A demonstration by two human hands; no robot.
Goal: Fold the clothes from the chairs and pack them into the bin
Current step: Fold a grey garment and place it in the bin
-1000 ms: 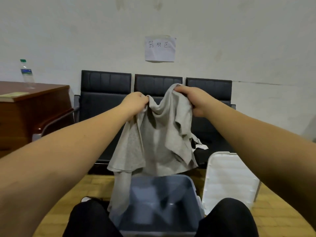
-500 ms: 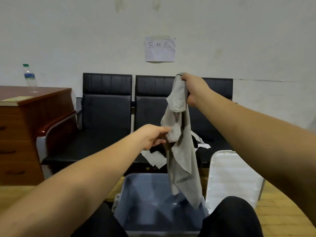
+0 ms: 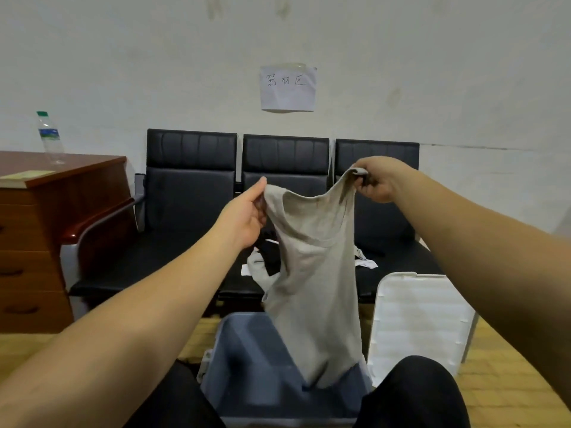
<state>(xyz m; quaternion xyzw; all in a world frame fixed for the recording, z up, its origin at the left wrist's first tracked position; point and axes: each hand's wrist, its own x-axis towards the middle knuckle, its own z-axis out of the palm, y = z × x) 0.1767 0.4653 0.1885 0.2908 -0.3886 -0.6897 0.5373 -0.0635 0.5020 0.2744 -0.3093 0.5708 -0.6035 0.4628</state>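
Holding up a grey top (image 3: 312, 273) above the open bin (image 3: 247, 359), stretched by its upper edge: left hand (image 3: 244, 216) pinching one corner, right hand (image 3: 375, 180) clamped on the other, hem dangling into the bin. Looking like early going: not yet folded, bin appearing bare inside apart from that hem, white lid (image 3: 420, 322) leaning beside it. Still waiting on the black chairs (image 3: 191, 193): more clothes (image 3: 265, 257), dark and light, in a heap. Showing three handwritten characters on the paper sign (image 3: 287, 88) taped to the wall, seemingly 器材区; bottle (image 3: 49, 137) label too small for reading.
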